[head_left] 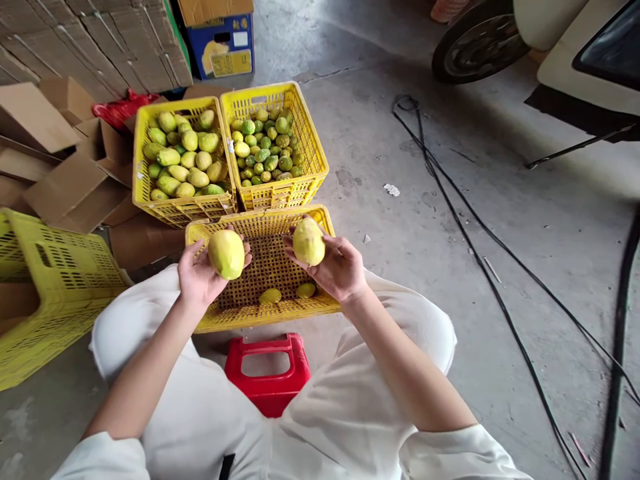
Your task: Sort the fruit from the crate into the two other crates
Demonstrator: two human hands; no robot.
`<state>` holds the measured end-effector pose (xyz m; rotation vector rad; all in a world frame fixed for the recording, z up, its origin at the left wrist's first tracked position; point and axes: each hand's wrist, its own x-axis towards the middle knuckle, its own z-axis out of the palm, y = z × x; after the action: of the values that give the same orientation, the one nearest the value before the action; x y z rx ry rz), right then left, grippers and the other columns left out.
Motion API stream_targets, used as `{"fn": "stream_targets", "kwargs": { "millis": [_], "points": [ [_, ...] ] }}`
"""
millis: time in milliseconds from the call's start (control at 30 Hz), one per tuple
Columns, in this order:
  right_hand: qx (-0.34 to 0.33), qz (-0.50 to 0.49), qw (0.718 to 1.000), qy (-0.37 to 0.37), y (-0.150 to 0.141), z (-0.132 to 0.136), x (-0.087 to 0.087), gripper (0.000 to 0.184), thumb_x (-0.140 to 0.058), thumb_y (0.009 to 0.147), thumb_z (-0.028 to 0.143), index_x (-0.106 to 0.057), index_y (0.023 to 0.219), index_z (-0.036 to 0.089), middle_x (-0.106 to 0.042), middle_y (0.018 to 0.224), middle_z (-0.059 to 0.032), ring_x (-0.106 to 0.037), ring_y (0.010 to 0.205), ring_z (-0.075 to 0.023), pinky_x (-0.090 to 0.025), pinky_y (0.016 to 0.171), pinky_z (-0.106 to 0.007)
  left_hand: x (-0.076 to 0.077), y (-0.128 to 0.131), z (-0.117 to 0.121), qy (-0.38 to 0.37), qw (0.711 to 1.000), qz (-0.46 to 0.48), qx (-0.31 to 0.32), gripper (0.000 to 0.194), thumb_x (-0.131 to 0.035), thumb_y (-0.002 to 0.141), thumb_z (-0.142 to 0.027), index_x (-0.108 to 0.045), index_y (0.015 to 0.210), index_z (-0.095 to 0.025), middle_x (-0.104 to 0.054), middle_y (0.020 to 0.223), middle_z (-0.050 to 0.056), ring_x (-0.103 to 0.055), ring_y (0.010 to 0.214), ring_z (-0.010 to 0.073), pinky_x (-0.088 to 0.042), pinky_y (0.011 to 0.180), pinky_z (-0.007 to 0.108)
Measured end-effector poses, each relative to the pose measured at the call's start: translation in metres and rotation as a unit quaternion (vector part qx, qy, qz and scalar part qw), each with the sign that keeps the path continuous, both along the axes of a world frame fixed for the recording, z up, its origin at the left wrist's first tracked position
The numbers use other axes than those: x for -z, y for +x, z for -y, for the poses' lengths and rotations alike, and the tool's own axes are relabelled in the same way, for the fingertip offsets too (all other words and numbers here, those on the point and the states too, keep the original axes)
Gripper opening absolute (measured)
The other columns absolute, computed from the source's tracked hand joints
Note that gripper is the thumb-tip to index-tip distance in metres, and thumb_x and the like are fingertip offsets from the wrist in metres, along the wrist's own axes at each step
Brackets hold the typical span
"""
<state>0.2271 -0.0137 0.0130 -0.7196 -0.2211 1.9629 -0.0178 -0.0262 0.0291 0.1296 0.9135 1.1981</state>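
Note:
My left hand [199,279] holds a large yellow lemon [227,255], palm up with the fingers curled beneath it. Another yellow lemon [309,242], with a slightly bumpy skin, rests in my right hand [344,272], its fingers around the lower side. Both hands are raised over a low yellow plastic crate [270,316] between my knees. Inside that crate, near its front wall, lie two greenish-yellow lemons, one at the middle [270,296] and one to the right [305,291]. The fingers' undersides are partly hidden behind the fruit.
Behind stand a left yellow crate [170,212] of larger yellow-green lemons and a right one [313,150] of smaller, greener fruit. Cardboard boxes [75,190] and a tilted yellow crate [65,293] lie left. A red stool [267,395] is below me. Black cables [475,250] cross the floor near a scooter [565,60].

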Motion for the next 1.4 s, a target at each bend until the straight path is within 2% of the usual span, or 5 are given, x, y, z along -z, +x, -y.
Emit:
{"fn": "stream_targets", "kwargs": {
  "millis": [200, 533, 800, 1067, 1400],
  "points": [
    [-0.017, 0.061, 0.997, -0.049, -0.009, 0.002, 0.009, 0.027, -0.074, 0.079, 0.027, -0.058, 0.101, 0.026, -0.071, 0.084, 0.0044, -0.070, 0.065, -0.0143, -0.057, 0.050, -0.023, 0.015, 0.006, 0.000, 0.020, 0.997, -0.014, 0.070, 0.036, -0.082, 0.072, -0.031, -0.070, 0.102, -0.017, -0.075, 0.097, 0.008, -0.072, 0.075, 0.0203, -0.059, 0.062, 0.028],
    [0.004, 0.018, 0.998, -0.058, 0.000, -0.003, -0.006, 0.036, -0.057, 0.079, 0.026, -0.062, 0.114, 0.018, -0.078, 0.102, -0.0096, -0.075, 0.096, -0.0274, -0.065, 0.079, -0.041, 0.006, 0.005, 0.000, -0.041, 0.999, -0.008, -0.002, 0.029, -0.058, 0.089, -0.035, -0.069, 0.106, -0.015, -0.076, 0.103, 0.016, -0.075, 0.096, 0.0318, -0.065, 0.077, 0.044],
    [-0.038, -0.003, 0.999, -0.016, -0.002, -0.001, -0.005, 0.032, -0.066, 0.085, 0.024, -0.060, 0.116, 0.025, -0.074, 0.097, -0.0004, -0.066, 0.064, -0.0125, -0.046, 0.040, -0.015, 0.008, 0.007, -0.005, -0.007, 1.000, 0.013, 0.008, 0.023, -0.075, 0.078, -0.027, -0.064, 0.097, -0.021, -0.070, 0.088, 0.004, -0.067, 0.068, 0.0142, -0.059, 0.058, 0.021],
    [-0.057, 0.096, 0.977, -0.180, -0.010, -0.001, 0.024, 0.014, -0.056, 0.097, 0.033, -0.061, 0.108, 0.025, -0.070, 0.084, -0.0014, -0.069, 0.065, -0.0183, -0.058, 0.048, -0.027, 0.014, 0.010, -0.011, -0.148, 0.988, -0.035, -0.014, 0.035, -0.045, 0.100, -0.044, -0.064, 0.097, -0.015, -0.071, 0.083, 0.012, -0.069, 0.065, 0.0202, -0.059, 0.054, 0.029],
    [-0.033, 0.152, 0.926, -0.343, -0.024, -0.030, 0.027, 0.015, -0.049, 0.091, 0.016, -0.049, 0.102, 0.024, -0.059, 0.087, -0.0022, -0.065, 0.072, -0.0182, -0.064, 0.058, -0.035, 0.037, 0.008, -0.007, -0.291, 0.949, -0.119, -0.037, 0.009, -0.059, 0.095, -0.023, -0.063, 0.101, -0.018, -0.068, 0.084, 0.005, -0.071, 0.076, 0.0213, -0.066, 0.070, 0.037]
  ]
}}
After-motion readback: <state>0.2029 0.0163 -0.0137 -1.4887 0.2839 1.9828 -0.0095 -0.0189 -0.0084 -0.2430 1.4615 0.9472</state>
